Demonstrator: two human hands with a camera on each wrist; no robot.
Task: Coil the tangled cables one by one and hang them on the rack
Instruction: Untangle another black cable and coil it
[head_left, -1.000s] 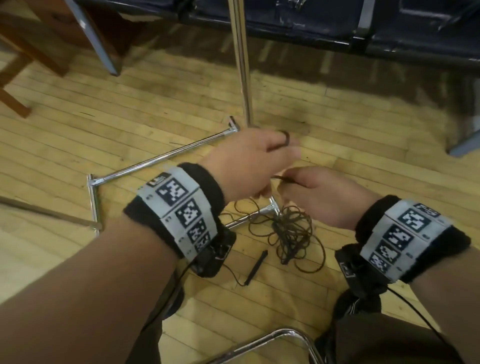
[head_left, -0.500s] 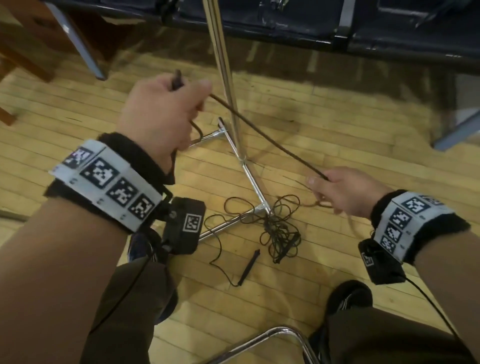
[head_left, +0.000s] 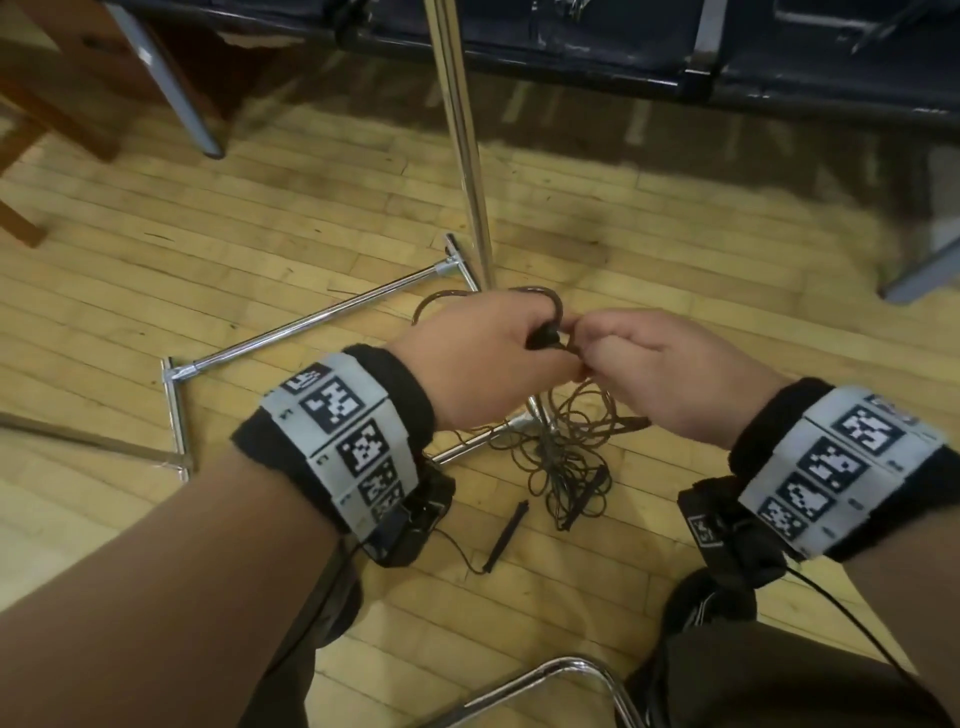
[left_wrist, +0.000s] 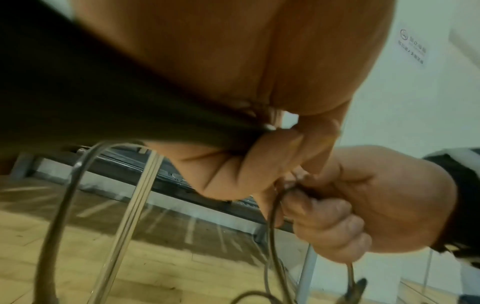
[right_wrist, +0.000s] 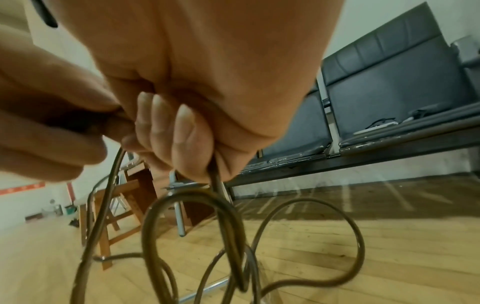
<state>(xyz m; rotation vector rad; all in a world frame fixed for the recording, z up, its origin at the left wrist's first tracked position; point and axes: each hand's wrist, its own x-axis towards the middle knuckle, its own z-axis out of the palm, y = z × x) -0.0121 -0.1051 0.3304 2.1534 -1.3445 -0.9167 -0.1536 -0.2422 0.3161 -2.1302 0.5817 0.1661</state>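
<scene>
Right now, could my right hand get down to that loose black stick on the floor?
Probably not yet: the right hand grips the cable with the left hand. The black stick lies unobstructed.

Head looks down; wrists look up close (all share cable (head_left: 558, 447)).

Both wrists: black fabric wristband (head_left: 410, 384) with a grey strip of black-and-white square tag markers (head_left: 348, 431); same on the right (head_left: 836, 462). Black camera box (head_left: 727, 530) slung under each wrist, thin black wire trailing back. Dark olive trousers (head_left: 779, 680), dark shoes (head_left: 711, 597).
</scene>
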